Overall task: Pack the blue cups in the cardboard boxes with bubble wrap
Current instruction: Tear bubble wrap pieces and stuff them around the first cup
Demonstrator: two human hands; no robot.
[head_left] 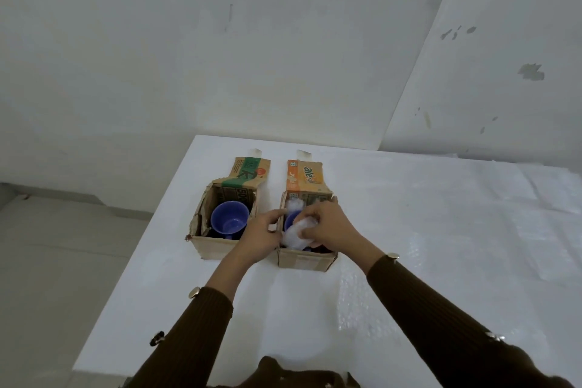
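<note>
Two small open cardboard boxes stand side by side on the white table. The left box (pixel 210 244), with a green-printed flap, holds a bare blue cup (pixel 229 220) lying mouth up. In the right box (pixel 307 260), with an orange flap, a second blue cup (pixel 291 220) is mostly hidden under crumpled bubble wrap (pixel 298 231). My right hand (pixel 330 224) grips that wrap over the box's opening. My left hand (pixel 263 231) rests against the right box's left wall, fingers reaching onto the wrap.
Sheets of bubble wrap (pixel 472 230) cover the table's right half. The table's left edge (pixel 135 257) drops to a grey floor. White walls stand close behind the boxes.
</note>
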